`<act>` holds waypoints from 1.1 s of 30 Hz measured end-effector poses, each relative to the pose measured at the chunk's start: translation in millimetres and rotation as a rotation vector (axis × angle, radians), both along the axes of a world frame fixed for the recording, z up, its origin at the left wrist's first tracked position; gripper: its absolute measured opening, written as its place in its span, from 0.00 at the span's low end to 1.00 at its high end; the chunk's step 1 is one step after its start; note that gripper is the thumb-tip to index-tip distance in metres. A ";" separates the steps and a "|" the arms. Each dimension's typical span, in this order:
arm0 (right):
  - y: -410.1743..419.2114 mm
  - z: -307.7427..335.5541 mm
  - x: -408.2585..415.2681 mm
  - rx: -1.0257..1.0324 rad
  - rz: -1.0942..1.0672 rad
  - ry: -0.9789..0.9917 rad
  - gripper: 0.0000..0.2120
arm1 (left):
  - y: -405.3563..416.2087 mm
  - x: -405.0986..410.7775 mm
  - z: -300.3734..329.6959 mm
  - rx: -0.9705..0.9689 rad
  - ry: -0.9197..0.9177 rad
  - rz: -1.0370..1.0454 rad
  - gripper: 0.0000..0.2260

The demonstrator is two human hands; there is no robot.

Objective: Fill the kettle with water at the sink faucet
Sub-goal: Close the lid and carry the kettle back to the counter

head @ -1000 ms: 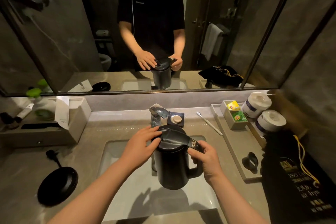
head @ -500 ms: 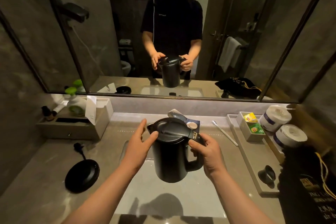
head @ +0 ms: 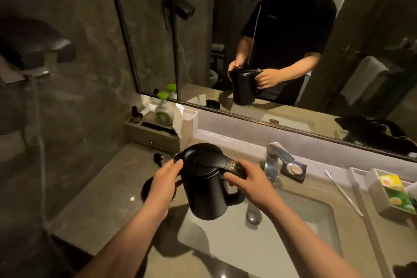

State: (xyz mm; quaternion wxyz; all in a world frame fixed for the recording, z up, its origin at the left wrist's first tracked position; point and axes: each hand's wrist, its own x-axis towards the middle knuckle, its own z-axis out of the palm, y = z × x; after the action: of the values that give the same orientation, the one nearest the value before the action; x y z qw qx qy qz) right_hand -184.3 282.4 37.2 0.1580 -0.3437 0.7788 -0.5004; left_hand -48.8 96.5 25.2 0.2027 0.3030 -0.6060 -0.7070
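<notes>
A black electric kettle (head: 206,192) with its lid closed hangs in the air above the left rim of the white sink (head: 293,253). My right hand (head: 250,184) grips its handle from the right. My left hand (head: 164,184) presses against the kettle's left side, thumb near the spout. The chrome faucet (head: 274,161) stands behind the sink, to the right of the kettle and apart from it. No water runs from it.
The kettle's round black base (head: 147,187) and plug (head: 158,158) lie on the counter, partly behind my left hand. A tissue box and soap bottle (head: 164,111) stand at the back left. A toothbrush (head: 344,193) and a tray with tea bags (head: 393,189) lie on the right. The mirror (head: 282,40) faces me.
The kettle has moved left, away from the faucet, towards the sink's left rim. The view has swung left. My left hand has slid from the lid to the kettle's side.
</notes>
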 end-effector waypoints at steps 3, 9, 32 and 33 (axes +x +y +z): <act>-38.0 -2.7 2.2 0.142 0.088 0.084 0.12 | -29.6 16.5 -2.6 -0.001 0.006 0.041 0.09; -105.4 -14.0 1.2 0.236 0.182 0.105 0.09 | -78.5 32.5 -12.2 -0.003 0.000 0.128 0.09; -154.5 -54.4 8.5 0.208 0.211 -0.033 0.13 | -126.5 42.4 -49.7 -0.064 -0.097 0.097 0.10; -154.4 -54.1 10.8 0.223 0.211 -0.038 0.12 | -124.7 42.7 -44.9 -0.060 -0.107 0.089 0.10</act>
State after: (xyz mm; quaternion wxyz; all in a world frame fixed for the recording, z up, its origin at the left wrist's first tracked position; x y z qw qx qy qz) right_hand -173.5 128.0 -16.9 0.2618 -0.3945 0.7860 -0.3976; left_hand -6.1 -28.2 -19.7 0.2101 0.3609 -0.6228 -0.6616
